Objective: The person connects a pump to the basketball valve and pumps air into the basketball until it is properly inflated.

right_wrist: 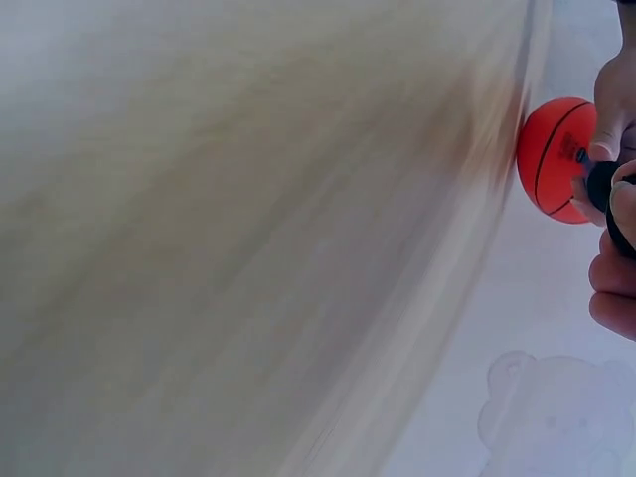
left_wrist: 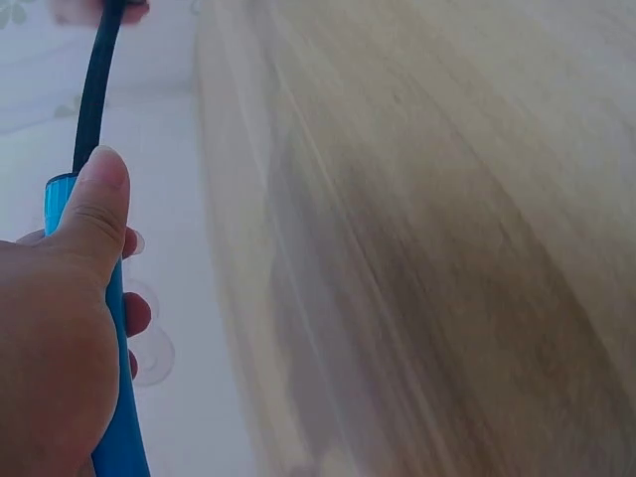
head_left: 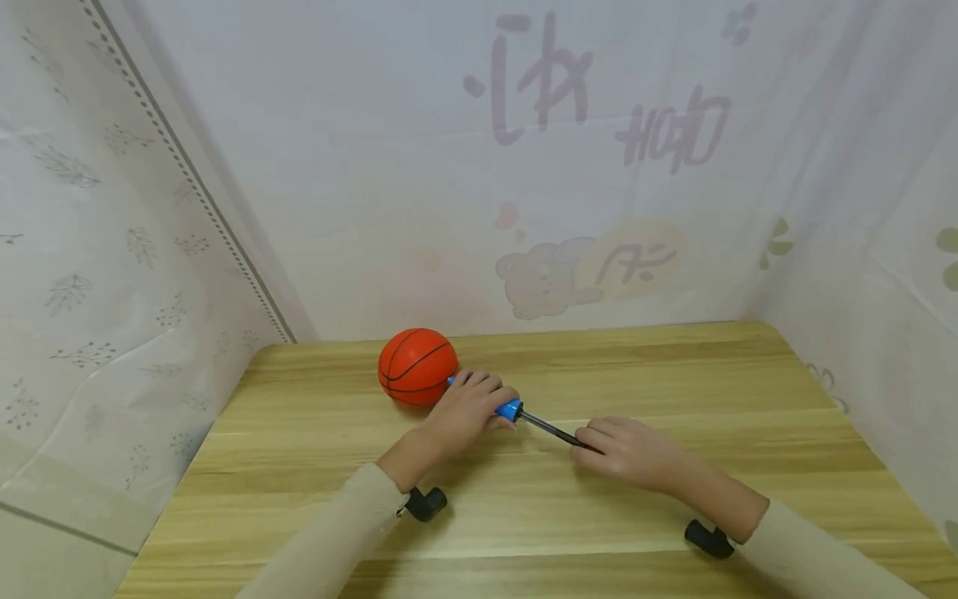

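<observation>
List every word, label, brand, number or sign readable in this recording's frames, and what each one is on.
None can be quoted with certainty.
Printed backdrop: three groups of brush-style characters in the head view, too faint and stylised to read reliably.
Orange-red basketball: a small dark print in the right wrist view, too small and blurred to read.
Blue hand pump: no lettering visible on the parts shown.
</observation>
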Action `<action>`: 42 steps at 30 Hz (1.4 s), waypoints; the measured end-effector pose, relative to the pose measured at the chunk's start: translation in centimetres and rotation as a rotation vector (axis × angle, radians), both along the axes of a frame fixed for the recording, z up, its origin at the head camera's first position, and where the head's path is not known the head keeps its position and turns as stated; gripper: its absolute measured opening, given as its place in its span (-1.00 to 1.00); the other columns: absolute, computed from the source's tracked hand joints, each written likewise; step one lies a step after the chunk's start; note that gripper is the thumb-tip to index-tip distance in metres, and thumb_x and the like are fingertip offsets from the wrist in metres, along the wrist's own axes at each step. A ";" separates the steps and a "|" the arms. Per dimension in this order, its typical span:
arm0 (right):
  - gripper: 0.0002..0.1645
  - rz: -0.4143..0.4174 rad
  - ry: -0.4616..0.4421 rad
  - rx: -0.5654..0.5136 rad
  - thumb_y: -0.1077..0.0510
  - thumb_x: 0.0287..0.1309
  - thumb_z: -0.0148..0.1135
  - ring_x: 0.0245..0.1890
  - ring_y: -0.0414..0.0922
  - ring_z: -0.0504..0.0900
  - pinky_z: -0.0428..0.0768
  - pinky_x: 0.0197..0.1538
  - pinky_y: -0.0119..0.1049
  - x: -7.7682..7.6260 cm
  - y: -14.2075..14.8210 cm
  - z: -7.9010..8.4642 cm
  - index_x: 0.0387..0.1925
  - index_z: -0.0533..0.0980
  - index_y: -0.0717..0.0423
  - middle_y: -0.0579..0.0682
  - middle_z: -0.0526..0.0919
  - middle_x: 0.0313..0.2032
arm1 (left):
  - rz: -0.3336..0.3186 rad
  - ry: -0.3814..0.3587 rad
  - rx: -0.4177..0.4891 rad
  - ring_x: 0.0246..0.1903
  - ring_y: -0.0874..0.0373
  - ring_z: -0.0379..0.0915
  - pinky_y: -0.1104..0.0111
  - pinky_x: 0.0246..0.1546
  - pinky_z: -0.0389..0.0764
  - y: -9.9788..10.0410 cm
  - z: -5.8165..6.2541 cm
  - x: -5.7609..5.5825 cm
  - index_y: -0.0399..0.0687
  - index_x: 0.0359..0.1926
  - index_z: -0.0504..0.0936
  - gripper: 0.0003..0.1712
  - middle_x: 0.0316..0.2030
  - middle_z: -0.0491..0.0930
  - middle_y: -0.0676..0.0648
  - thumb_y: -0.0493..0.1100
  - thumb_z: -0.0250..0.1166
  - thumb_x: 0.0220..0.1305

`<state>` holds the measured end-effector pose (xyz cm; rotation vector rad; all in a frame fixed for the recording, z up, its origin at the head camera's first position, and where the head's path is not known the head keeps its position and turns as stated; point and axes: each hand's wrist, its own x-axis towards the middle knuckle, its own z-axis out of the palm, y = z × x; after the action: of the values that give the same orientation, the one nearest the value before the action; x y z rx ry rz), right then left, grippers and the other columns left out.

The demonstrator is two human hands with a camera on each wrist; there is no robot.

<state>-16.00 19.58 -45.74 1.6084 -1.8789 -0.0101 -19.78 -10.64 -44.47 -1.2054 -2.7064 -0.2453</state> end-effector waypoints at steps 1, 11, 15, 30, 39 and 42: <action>-0.56 0.003 0.001 -0.003 0.27 0.63 -0.28 -0.34 -0.16 0.59 0.64 -0.25 -0.34 0.2 0.3 0.1 -0.17 0.58 0.13 -0.01 0.63 -0.27 | 0.002 0.000 0.006 0.02 0.06 0.38 0.09 0.22 0.33 -0.1 0.1 0.0 0.11 0.08 0.60 -0.60 -0.16 0.54 0.08 0.15 0.33 0.33; -0.57 0.011 -0.018 -0.017 0.28 0.63 -0.23 -0.29 -0.14 0.65 0.68 -0.20 -0.32 0.7 1.3 0.2 -0.16 0.61 0.12 0.00 0.68 -0.24 | -0.009 -0.012 0.022 0.00 0.06 0.36 0.06 0.20 0.32 0.3 0.0 0.1 0.09 0.12 0.58 -0.58 -0.14 0.55 0.06 0.13 0.33 0.34; -0.54 0.007 -0.014 -0.014 0.26 0.64 -0.29 -0.29 -0.14 0.63 0.67 -0.22 -0.32 0.3 0.9 0.3 -0.15 0.60 0.10 -0.01 0.67 -0.24 | 0.003 -0.006 -0.009 0.05 0.06 0.36 0.05 0.23 0.33 0.7 -0.1 0.3 0.11 0.15 0.57 -0.56 -0.11 0.55 0.06 0.16 0.29 0.36; -0.46 0.002 -0.045 0.021 0.23 0.66 -0.42 -0.32 -0.17 0.58 0.61 -0.26 -0.38 -2.4 -2.8 0.6 -0.17 0.57 0.09 -0.04 0.62 -0.26 | 0.019 0.012 -0.011 0.00 0.07 0.35 0.07 0.19 0.33 0.9 -0.1 0.5 0.10 0.16 0.58 -0.54 -0.09 0.56 0.06 0.15 0.31 0.35; -0.35 0.020 -0.023 0.028 0.24 0.65 -0.51 -0.33 -0.18 0.59 0.61 -0.25 -0.42 -3.6 -4.3 0.6 -0.17 0.62 0.09 -0.05 0.64 -0.26 | 0.013 0.005 -0.014 -0.03 0.09 0.35 0.10 0.16 0.31 1.3 -0.2 0.9 0.10 0.15 0.58 -0.54 -0.11 0.54 0.07 0.20 0.22 0.38; -0.35 0.020 -0.025 0.023 0.25 0.65 -0.51 -0.33 -0.19 0.59 0.61 -0.24 -0.43 -3.5 -4.4 0.4 -0.16 0.62 0.09 -0.05 0.64 -0.26 | 0.010 -0.004 -0.002 -0.04 0.09 0.36 0.11 0.16 0.32 1.3 -0.2 1.0 0.10 0.13 0.59 -0.55 -0.11 0.54 0.08 0.19 0.23 0.37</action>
<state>-19.51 15.20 -45.32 1.6493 -1.8879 -0.0037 -18.82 -9.36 -44.69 -1.1935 -2.7161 -0.2439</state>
